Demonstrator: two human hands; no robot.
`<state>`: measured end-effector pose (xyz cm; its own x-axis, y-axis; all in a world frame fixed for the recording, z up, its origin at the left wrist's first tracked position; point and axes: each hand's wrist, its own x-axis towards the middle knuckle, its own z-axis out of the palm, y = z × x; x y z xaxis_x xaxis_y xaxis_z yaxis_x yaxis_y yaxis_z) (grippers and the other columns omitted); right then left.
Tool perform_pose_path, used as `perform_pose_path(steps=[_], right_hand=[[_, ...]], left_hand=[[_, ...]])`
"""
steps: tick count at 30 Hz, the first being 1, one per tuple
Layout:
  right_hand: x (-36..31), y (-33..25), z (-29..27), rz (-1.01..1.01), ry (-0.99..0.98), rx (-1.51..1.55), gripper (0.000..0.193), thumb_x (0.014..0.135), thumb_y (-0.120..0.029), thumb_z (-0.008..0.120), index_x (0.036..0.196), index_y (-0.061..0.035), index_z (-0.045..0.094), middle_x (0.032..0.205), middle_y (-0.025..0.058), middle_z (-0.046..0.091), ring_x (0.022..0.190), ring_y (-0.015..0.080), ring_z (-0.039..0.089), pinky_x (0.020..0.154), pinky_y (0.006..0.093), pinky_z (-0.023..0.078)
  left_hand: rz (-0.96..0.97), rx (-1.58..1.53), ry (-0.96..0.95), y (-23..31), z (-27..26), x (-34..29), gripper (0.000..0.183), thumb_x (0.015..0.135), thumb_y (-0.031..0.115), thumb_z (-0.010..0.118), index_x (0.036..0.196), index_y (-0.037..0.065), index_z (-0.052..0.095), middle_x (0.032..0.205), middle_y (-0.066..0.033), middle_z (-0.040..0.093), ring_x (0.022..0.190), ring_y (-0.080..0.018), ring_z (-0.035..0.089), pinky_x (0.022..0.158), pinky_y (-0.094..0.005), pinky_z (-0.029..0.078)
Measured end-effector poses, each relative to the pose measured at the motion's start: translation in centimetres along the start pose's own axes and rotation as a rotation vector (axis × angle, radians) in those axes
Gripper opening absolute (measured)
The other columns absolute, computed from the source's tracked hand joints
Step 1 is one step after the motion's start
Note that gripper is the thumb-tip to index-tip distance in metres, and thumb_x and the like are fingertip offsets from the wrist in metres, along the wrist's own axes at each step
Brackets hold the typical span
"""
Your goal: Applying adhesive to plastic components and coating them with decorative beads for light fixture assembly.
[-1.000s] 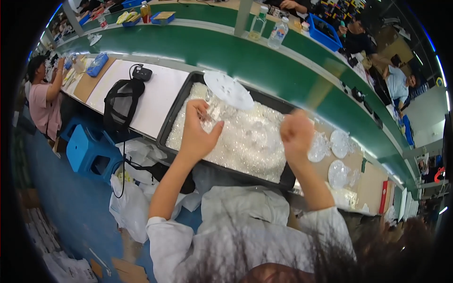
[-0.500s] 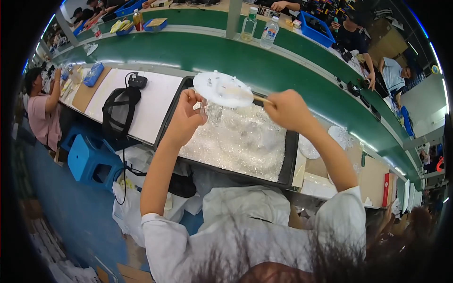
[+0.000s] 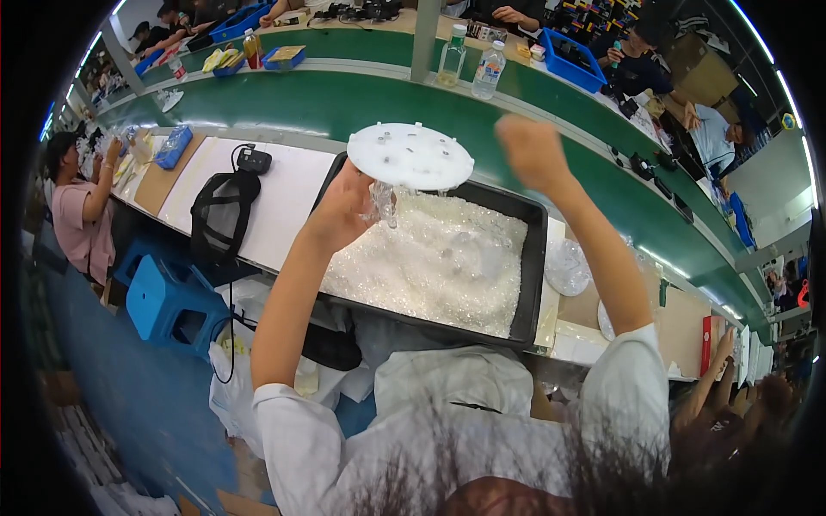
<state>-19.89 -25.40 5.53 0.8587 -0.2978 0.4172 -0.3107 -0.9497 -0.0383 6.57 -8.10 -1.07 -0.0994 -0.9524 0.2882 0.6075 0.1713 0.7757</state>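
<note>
My left hand (image 3: 342, 206) grips a round white disc (image 3: 411, 157) from below its left edge. Small dark spots and raised tabs show on the disc, which lies nearly flat above the black tray (image 3: 535, 258). Clear plastic parts (image 3: 384, 203) hang under it beside my fingers. Sparkling clear-white granules (image 3: 430, 267) fill the tray in a heap. My right hand (image 3: 532, 153) is raised to the right of the disc, apart from it, closed and slightly blurred. Whatever it may hold is hidden in this view.
Left of the tray lie a black mesh bag (image 3: 225, 206) and a small black device (image 3: 254, 160). Clear round plastic pieces (image 3: 568, 268) lie to its right. A green conveyor belt (image 3: 344, 107) runs beyond, with bottles (image 3: 489, 70) past it. A blue stool (image 3: 172, 297) stands at left.
My right hand has lifted up and away from the disc; the wooden stick it held against it no longer shows. The disc's face now appears more level and uncovered.
</note>
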Motion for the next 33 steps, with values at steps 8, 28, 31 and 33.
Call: perform_pose_path(steps=[8, 28, 31, 33], right_hand=[[1.0, 0.4, -1.0, 0.268, 0.325, 0.339, 0.011, 0.089, -0.013, 0.056, 0.081, -0.0068, 0.058, 0.072, 0.0137, 0.059, 0.063, 0.0338, 0.058, 0.056, 0.0418, 0.046], [4.5, 0.6, 1.3, -0.394, 0.147, -0.075, 0.010, 0.087, -0.012, 0.061, 0.078, -0.0093, 0.058, 0.070, 0.0091, 0.061, 0.060, 0.0312, 0.059, 0.054, 0.0379, 0.048], [4.4, 0.3, 1.4, 0.198, 0.373, 0.359, 0.010, 0.088, -0.011, 0.058, 0.078, -0.0086, 0.058, 0.063, 0.0088, 0.058, 0.058, 0.0311, 0.059, 0.053, 0.0388, 0.048], [4.4, -0.3, 1.5, -0.066, 0.065, 0.069, 0.008, 0.086, -0.011, 0.058, 0.078, -0.0084, 0.059, 0.063, 0.0092, 0.058, 0.058, 0.0316, 0.059, 0.053, 0.0391, 0.048]], left_hand=[[-0.185, 0.128, 0.046, 0.9, 0.4, 1.1, 0.095, 0.062, 0.002, 0.057, 0.151, 0.012, 0.025, 0.145, -0.0069, 0.044, 0.133, -0.0227, 0.045, 0.101, -0.0373, 0.046], [-0.449, 0.270, -0.188, -0.8, -2.2, 2.3, 0.100, 0.059, -0.005, 0.052, 0.153, 0.012, 0.024, 0.139, -0.0038, 0.046, 0.121, -0.0132, 0.051, 0.088, -0.0260, 0.045], [-0.485, 0.249, -0.162, -0.6, -1.7, 1.7, 0.102, 0.056, -0.003, 0.052, 0.153, 0.012, 0.024, 0.140, -0.0046, 0.046, 0.127, -0.0147, 0.048, 0.092, -0.0277, 0.045], [-0.492, 0.273, -0.190, -1.3, -3.2, 1.7, 0.103, 0.054, -0.002, 0.052, 0.153, 0.012, 0.024, 0.141, -0.0050, 0.046, 0.129, -0.0157, 0.046, 0.094, -0.0295, 0.044]])
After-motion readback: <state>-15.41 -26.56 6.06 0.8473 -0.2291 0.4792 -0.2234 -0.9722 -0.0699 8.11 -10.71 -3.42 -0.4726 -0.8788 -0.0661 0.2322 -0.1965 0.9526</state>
